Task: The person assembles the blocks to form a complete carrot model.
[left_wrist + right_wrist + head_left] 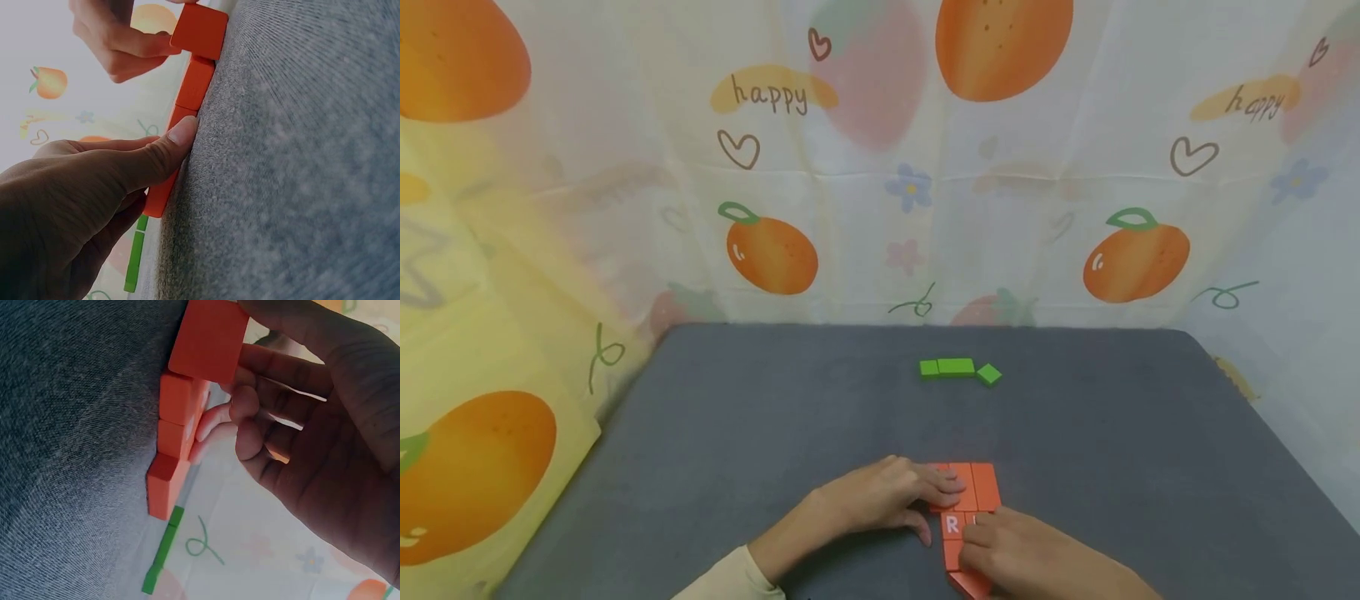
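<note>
Here, the left hand (895,493) lies palm down, fairly straight fingers resting on the orange blocks (987,485) on the bench (722,417), its thumb apart from them. The right hand (1026,546), fingers bent, pinches the nearest orange block (209,340) at the group's near end.

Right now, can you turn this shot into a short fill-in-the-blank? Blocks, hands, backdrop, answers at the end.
1. On the far part of the table lie ___ green blocks.
2. In the head view, the longest green block is the one in the ___ of its row.
3. Between the left hand and the right hand, the fully visible white letter on the orange blocks is ___.
4. The word printed on the cloth behind is ___.

Missing words: three; middle; R; happy.
</note>
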